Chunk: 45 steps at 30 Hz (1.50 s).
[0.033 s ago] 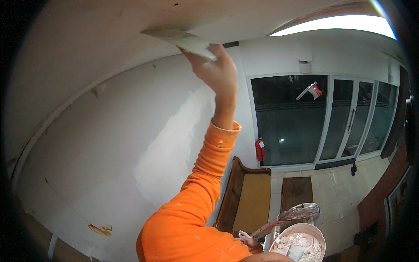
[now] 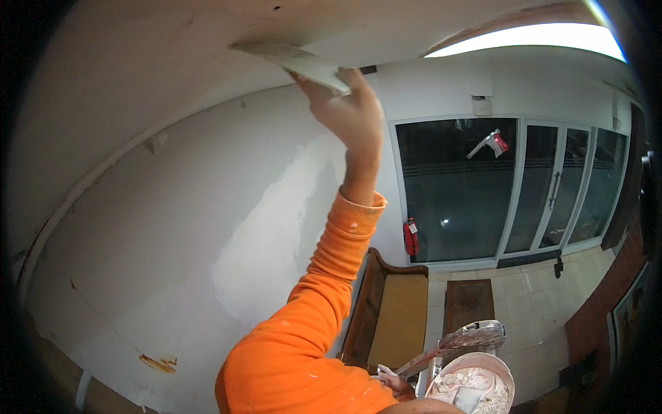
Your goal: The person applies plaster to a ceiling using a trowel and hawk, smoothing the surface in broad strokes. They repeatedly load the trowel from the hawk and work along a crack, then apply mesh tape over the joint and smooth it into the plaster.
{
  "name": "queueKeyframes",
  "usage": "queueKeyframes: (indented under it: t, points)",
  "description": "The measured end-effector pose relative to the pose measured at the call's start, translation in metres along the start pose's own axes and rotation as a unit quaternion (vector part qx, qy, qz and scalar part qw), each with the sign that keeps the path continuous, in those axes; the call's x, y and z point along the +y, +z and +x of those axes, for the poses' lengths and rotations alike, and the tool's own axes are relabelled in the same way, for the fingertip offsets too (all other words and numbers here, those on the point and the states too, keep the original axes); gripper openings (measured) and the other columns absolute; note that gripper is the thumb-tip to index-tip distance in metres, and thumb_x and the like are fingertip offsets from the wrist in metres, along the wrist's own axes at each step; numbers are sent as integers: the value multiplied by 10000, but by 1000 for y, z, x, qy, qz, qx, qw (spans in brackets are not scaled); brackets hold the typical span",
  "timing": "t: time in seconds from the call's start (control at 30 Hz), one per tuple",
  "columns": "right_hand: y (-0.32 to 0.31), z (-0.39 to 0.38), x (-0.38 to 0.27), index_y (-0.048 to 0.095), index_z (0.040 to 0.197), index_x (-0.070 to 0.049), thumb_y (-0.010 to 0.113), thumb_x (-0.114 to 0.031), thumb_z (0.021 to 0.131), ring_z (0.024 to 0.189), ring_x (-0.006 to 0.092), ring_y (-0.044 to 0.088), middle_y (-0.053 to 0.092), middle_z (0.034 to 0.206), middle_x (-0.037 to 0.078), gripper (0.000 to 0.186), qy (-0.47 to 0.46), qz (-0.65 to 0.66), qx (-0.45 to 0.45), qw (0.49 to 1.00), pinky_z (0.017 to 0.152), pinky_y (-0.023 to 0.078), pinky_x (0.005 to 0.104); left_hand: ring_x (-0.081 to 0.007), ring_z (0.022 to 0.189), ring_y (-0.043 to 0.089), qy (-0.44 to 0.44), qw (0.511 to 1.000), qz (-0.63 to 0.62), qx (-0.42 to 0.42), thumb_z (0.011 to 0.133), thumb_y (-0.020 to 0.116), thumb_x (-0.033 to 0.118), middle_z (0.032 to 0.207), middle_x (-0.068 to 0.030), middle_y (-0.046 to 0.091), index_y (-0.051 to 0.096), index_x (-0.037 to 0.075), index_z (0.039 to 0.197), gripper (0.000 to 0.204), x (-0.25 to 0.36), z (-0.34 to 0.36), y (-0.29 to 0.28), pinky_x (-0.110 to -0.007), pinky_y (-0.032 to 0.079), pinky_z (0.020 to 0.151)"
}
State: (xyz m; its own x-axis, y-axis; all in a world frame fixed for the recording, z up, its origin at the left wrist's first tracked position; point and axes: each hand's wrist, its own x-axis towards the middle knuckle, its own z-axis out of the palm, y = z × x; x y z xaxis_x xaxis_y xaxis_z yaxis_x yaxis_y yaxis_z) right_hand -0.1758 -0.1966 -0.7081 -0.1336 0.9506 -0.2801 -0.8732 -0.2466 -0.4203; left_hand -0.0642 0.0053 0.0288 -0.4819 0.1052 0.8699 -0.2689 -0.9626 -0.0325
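My left hand (image 2: pixel 352 117) is raised at the end of an orange sleeve. It grips a wide, flat putty scraper (image 2: pixel 296 61) between thumb and fingers. The scraper's far left edge lies against the ceiling (image 2: pixel 165 48), tilted. Low in view, my right hand (image 2: pixel 394 381) shows partly past the orange sleeve, its fingers curled by a small whitish piece I cannot make out. To its right is a bucket (image 2: pixel 510 376) of whitish putty, with a pale flat piece (image 2: pixel 467 398) lying in the putty.
A putty-smeared ladder (image 2: pixel 476 336) stands beside the bucket. Below are a wooden bench (image 2: pixel 400 310) and a low brown table (image 2: pixel 469 303). The wall (image 2: pixel 152 241) has a whiter patch (image 2: pixel 262 234). Glass doors (image 2: pixel 552 186) and a red fire extinguisher (image 2: pixel 411 238) are farther off.
My left hand and the scraper have shifted slightly to the right along the ceiling. The right hand and the bucket stay where they were.
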Motion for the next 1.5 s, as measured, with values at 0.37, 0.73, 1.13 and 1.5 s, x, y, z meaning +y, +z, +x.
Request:
queueKeyframes:
  t: [0.37, 0.73, 1.13, 1.5]
  points:
    - [-1, 1, -13, -82, 1611, -175, 503, -244, 1067, 1144, 294, 646, 560, 1395, 214, 801, -9, -26, -23, 999, 896, 562, 439, -432, 1106, 662, 94, 994, -12, -52, 809, 630, -93, 1501, -329, 409, 236, 1, 1575, 867, 34, -50, 70, -373, 598, 902]
    - [6, -2, -11, -77, 1610, -159, 479, -250, 1073, 1138, 302, 655, 550, 1394, 250, 778, -23, 16, -28, 999, 882, 575, 432, -254, 1090, 624, -184, 982, -40, -28, 976, 617, 94, 1258, -203, 568, 436, -73, 1311, 416, -4, -49, -37, -405, 519, 988]
    - [-2, -1, -9, -19, 1622, -159, 544, -231, 1043, 1108, 299, 655, 594, 1337, 225, 810, -31, 2, -6, 999, 888, 562, 459, -298, 1026, 624, -89, 994, 67, 12, 942, 574, 67, 1182, -225, 575, 429, -112, 1302, 427, -67, 49, -109, -412, 491, 954]
    - [13, -8, -14, 5, 1621, -142, 535, -243, 1051, 1150, 308, 635, 564, 1381, 238, 785, -17, -13, 32, 999, 923, 548, 460, -288, 1044, 640, 17, 999, 32, -20, 943, 601, 64, 1188, -217, 603, 426, -84, 1326, 446, -31, 24, -48, -400, 515, 945]
